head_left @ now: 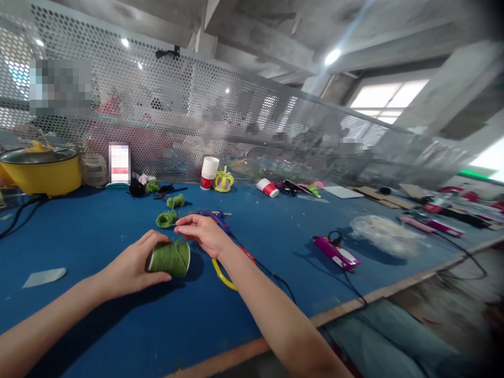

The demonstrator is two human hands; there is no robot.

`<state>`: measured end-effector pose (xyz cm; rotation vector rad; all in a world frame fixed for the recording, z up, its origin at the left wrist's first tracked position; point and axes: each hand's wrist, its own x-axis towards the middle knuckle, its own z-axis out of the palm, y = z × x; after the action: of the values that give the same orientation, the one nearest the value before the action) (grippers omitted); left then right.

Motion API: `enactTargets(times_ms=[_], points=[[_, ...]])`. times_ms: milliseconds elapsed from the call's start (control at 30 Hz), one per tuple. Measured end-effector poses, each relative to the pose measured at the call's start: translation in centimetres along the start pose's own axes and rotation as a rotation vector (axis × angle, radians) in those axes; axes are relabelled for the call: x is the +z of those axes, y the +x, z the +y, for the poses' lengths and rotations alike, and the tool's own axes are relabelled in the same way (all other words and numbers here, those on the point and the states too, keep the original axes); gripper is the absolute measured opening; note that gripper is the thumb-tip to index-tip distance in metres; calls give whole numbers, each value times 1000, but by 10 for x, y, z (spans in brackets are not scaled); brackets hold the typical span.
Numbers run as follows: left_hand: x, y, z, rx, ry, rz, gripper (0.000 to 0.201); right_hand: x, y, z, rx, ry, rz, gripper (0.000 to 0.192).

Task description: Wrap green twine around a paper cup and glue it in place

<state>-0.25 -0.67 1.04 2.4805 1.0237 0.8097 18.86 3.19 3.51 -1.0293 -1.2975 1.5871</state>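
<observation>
My left hand [136, 265] grips the side of a white-rimmed spool or cup wound with green yarn [171, 260], tilted on its side just over the blue table [102, 336]. Its fingers lie over the top and the thumb underneath. My right hand [205, 234] is just beyond the wound yarn, thumb and fingertips pinched together on what looks like a thin green strand. Behind those fingertips lies a small bundle of green yarn [166, 219], with another bundle [175, 201] farther back. A blue glue gun [217, 219] sits partly hidden behind my right hand.
A yellow curved handle [222, 277] shows beside my right forearm. Purple corded tool [336, 254] and clear plastic bag [386, 233] lie to the right. Paper cups [210, 170] and a yellow pot [43, 170] stand along the perforated metal screen [165, 105]. A white scrap [45, 277] lies left.
</observation>
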Motion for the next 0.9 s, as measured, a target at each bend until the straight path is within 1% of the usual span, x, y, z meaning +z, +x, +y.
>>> enactTargets(times_ms=[67,133,233,333,433,567,633,767,900], points=[[-1,1,-1,-53,-35,14,45,-3,1,-3,-41,65,32,19],[-3,1,-2,-100,-79,-4,49,-4,2,-4,-64,113,60,18],[-6,2,-1,-149,-158,-57,50,-6,4,-4,-65,160,106,16],[-8,2,1,-193,-249,-114,48,-9,8,-3,-86,136,150,14],[-8,2,1,-257,-385,-169,48,-12,12,-1,-100,56,182,11],[-9,1,1,-304,-559,-223,50,-14,14,3,-77,-47,174,6],[-9,1,1,-308,-588,-234,50,-15,14,4,-67,-118,167,6],[-10,1,3,-318,-635,-248,52,-17,14,6,-45,-304,174,12],[-11,1,3,-332,-683,-246,54,-24,14,6,-14,-529,274,9]])
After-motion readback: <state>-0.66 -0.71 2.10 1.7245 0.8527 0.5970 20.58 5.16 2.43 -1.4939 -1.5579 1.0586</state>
